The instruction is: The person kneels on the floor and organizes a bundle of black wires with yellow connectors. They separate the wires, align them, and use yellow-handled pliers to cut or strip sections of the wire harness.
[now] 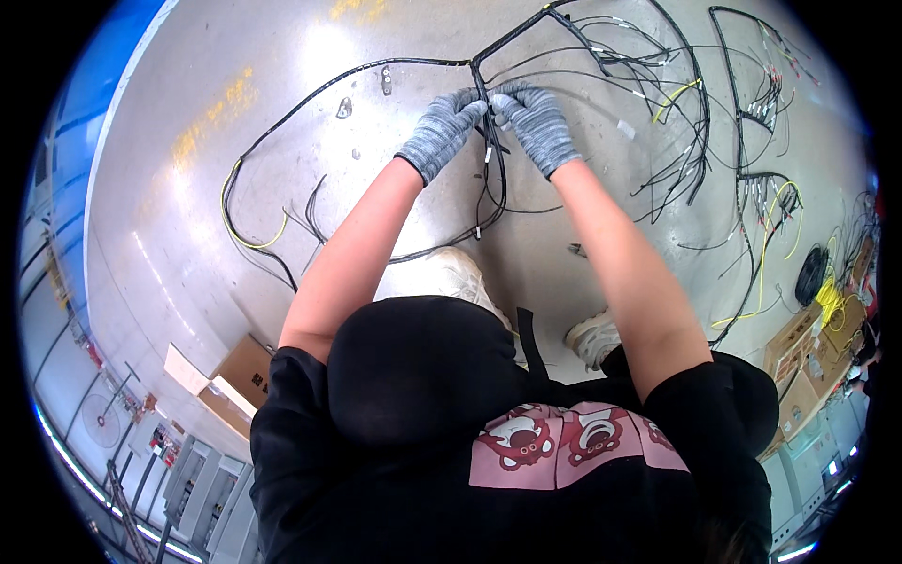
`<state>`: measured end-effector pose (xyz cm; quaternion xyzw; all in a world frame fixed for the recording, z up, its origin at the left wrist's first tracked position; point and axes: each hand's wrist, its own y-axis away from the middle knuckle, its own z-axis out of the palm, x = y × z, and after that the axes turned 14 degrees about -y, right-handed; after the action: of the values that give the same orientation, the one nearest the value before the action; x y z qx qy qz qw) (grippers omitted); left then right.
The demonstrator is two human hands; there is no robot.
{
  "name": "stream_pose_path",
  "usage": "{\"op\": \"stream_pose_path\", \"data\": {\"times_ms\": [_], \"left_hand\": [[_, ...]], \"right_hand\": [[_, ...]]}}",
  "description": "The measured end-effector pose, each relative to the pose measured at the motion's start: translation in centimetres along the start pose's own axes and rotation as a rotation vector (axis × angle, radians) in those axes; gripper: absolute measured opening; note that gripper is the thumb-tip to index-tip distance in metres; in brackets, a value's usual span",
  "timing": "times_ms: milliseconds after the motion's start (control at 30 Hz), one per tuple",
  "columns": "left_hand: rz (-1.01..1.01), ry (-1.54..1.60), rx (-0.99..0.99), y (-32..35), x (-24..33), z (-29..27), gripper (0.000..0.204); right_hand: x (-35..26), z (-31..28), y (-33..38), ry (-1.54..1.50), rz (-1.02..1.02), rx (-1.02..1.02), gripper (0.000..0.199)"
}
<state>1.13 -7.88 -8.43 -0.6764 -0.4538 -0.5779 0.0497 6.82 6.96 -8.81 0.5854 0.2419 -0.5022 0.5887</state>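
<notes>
A black wire harness (pixel 489 155) lies across the grey floor, its branches spreading left, right and toward my feet. My left hand (pixel 442 133), in a grey knit glove, pinches the harness just below a junction. Against the same stretch from the other side, the fingers of my right hand (pixel 537 124) are curled in a matching glove. Whatever small piece may be between the fingertips is hidden. Below the hands, a bundle of loose black wires with white tags hangs down along the floor.
A second harness (pixel 739 141) with thin wire ends lies at the right. Beyond it sit a black cable coil (pixel 812 274), a yellow cable coil (pixel 831 303) and cardboard boxes (pixel 799 362). Another open carton (pixel 242 376) stands at the left. My shoes (pixel 594 338) are close to the wires.
</notes>
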Motion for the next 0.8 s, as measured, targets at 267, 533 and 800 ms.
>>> {"op": "stream_pose_path", "data": {"times_ms": [267,533,800], "left_hand": [[0.045,-0.056,-0.002,0.4,2.0,-0.2,0.042],[0.047,-0.074,0.072,-1.0,-4.4,-1.0,0.034],[-0.059,-1.257,0.126,2.4,4.4,-0.5,0.033]], "right_hand": [[1.5,-0.6,-2.5,0.917,-0.564,-0.202,0.020],[2.3,0.7,-2.3,-0.049,0.173,-0.186,0.017],[0.1,2.0,-2.6,0.141,0.417,-0.193,0.029]]}}
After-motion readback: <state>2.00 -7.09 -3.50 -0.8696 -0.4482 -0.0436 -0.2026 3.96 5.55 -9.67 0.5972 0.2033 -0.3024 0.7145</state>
